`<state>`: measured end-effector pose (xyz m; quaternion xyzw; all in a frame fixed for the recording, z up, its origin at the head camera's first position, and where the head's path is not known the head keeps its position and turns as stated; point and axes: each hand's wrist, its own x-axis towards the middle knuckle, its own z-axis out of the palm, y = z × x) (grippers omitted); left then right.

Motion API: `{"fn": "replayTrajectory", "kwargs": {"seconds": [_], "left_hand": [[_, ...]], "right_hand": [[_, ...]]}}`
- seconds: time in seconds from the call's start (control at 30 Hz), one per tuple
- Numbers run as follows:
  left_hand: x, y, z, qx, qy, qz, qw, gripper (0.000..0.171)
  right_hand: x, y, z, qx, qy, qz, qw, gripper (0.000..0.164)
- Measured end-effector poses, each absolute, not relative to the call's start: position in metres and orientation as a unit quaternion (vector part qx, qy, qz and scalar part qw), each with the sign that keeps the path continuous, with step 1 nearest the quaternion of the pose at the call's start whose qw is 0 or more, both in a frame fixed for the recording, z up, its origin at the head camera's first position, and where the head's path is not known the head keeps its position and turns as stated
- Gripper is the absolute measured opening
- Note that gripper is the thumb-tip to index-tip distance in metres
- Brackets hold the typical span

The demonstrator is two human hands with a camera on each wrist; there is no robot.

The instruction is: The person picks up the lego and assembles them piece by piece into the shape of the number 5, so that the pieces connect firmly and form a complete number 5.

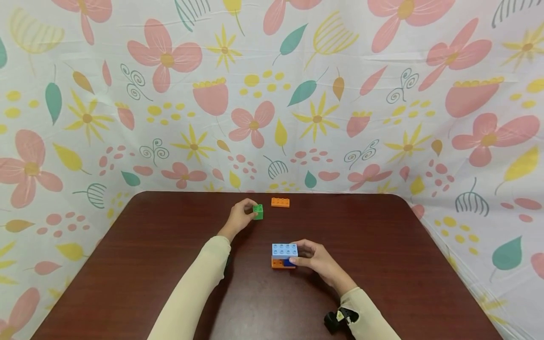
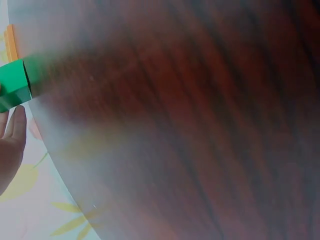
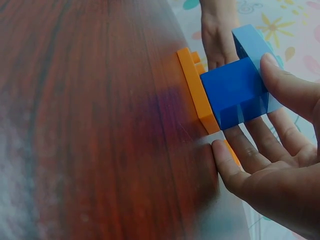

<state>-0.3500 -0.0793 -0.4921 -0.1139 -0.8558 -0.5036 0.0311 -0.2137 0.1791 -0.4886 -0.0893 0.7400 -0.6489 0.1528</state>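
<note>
Towards the back of the table, my left hand (image 1: 239, 219) pinches a small green toy building brick (image 1: 259, 213) between thumb and fingers. In the left wrist view that green brick (image 2: 15, 86) shows at the left edge, fingertips beside it. Nearer the front, my right hand (image 1: 321, 262) holds a small stack at its right side. A light blue brick (image 1: 284, 250) tops the stack, a dark blue brick (image 3: 235, 92) sits in the middle, and a flat orange brick (image 3: 196, 95) forms the base. My right thumb (image 3: 287, 85) presses the light blue brick.
Behind the green brick, slightly right, a separate flat orange brick (image 1: 280, 202) lies near the far edge of the brown table (image 1: 361, 222). A floral cloth (image 1: 272, 156) hangs behind the table and along its sides.
</note>
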Motion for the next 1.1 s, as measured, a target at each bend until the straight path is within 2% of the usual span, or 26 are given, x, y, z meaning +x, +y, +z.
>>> {"fn": "replayTrajectory", "kwargs": {"seconds": [0.53,1.1], "left_hand": [[-0.339,-0.081,-0.482,-0.146,-0.843,-0.516,0.040,0.020],[-0.319,-0.081,-0.471,-0.226,-0.812,-0.536,0.047,0.021]], "right_hand": [[-0.214,0.180,-0.491,-0.094,0.737,-0.652,0.154,0.045],[-0.215,0.180,-0.491,-0.089,0.737,-0.652,0.152,0.045]]}}
